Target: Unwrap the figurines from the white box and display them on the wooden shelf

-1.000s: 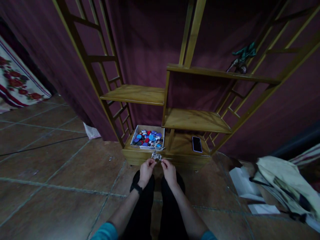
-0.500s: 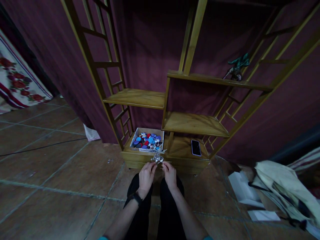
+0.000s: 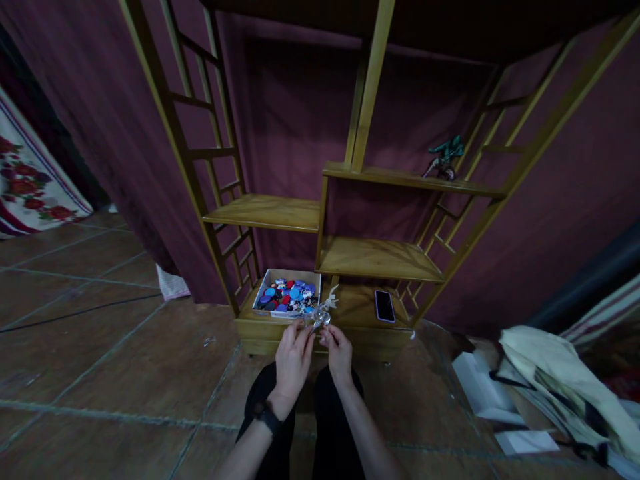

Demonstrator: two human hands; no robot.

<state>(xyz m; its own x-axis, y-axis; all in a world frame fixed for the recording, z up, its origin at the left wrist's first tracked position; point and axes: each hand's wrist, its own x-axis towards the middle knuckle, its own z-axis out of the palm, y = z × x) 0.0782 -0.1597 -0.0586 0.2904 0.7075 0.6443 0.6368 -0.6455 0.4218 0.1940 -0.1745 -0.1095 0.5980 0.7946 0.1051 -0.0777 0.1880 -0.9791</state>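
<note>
Both hands meet in front of the low shelf around a small figurine (image 3: 329,302). It has pale, branching upper parts and a shiny, see-through lower part; its exact kind is too small to make out. My left hand (image 3: 294,353) pinches it from the left, fingers closed, with a dark watch on that wrist. From the right, my right hand (image 3: 339,353) grips the lower part between thumb and fingers. Just behind the hands, a shallow cardboard box (image 3: 257,301) holds many round blue, red, purple and black pieces.
On the wooden shelf unit (image 3: 380,259) a phone (image 3: 385,306) lies right of the box. A green and dark figurine (image 3: 445,159) stands on the upper right shelf. White boxes (image 3: 485,387) and a cream bag (image 3: 555,373) lie on the floor at right.
The figurine has been turned, so its pale branching part now points up and to the right. Both hands stay on it, and the whole view has shifted slightly.
</note>
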